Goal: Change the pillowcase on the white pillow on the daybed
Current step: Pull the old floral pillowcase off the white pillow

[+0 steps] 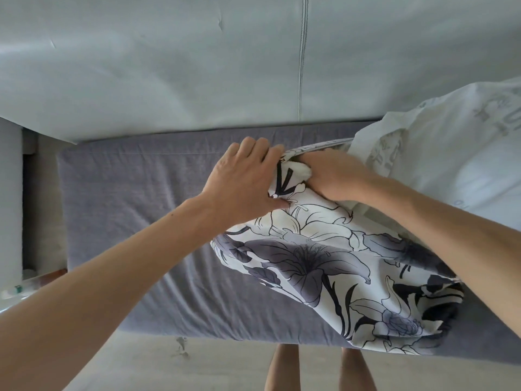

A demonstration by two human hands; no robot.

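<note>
A pillow in a white pillowcase printed with grey and black lilies [324, 258] lies on the purple-grey daybed mattress [135, 204], reaching from the middle to the front edge. My left hand [242, 179] grips the far open edge of the floral pillowcase, thumb on top. My right hand [335, 176] is pushed into that opening, its fingers hidden inside, where a bit of white pillow filling [300, 172] shows. A crumpled white pillowcase with faint grey lettering [439, 142] lies at the right.
A pale grey-green padded backrest [169, 66] rises behind the mattress. At the left end stands a grey armrest [11, 193]. Beige floor [197, 362] runs along the front edge, with my bare legs [318, 368] against it.
</note>
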